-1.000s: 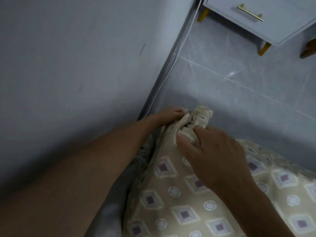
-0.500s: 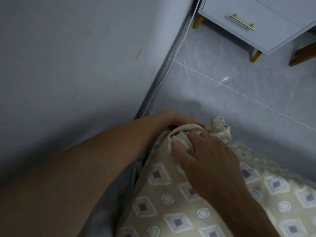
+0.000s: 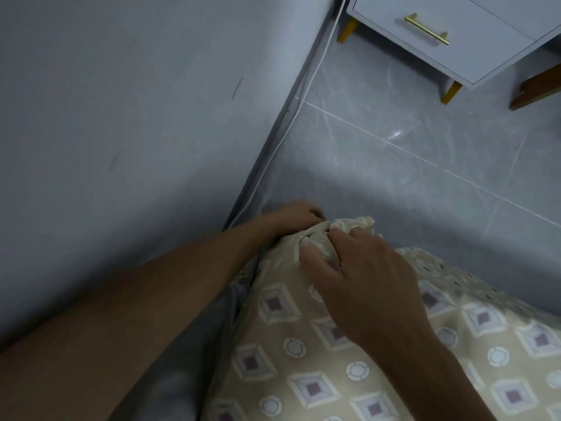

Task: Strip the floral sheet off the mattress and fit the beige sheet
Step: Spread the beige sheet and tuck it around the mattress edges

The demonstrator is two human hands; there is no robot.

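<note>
- Since half a second ago, the right hand (image 3: 361, 278) has slid nearer the bunched corner, thumb and fingers pinching it.
- The left hand (image 3: 299, 215) grasps the same corner from beyond it.
- The beige sheet (image 3: 303, 360), printed with squares and circles, spreads beneath the right hand.

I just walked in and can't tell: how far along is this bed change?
Mostly done here, it seems: the beige sheet with square and circle motifs already covers the visible mattress top. In hand: the right hand pinches its bunched corner while the left hand reaches down beside the grey wall, seemingly tucking. Left: seating this corner. No floral sheet shows; other corners are out of view.
</note>
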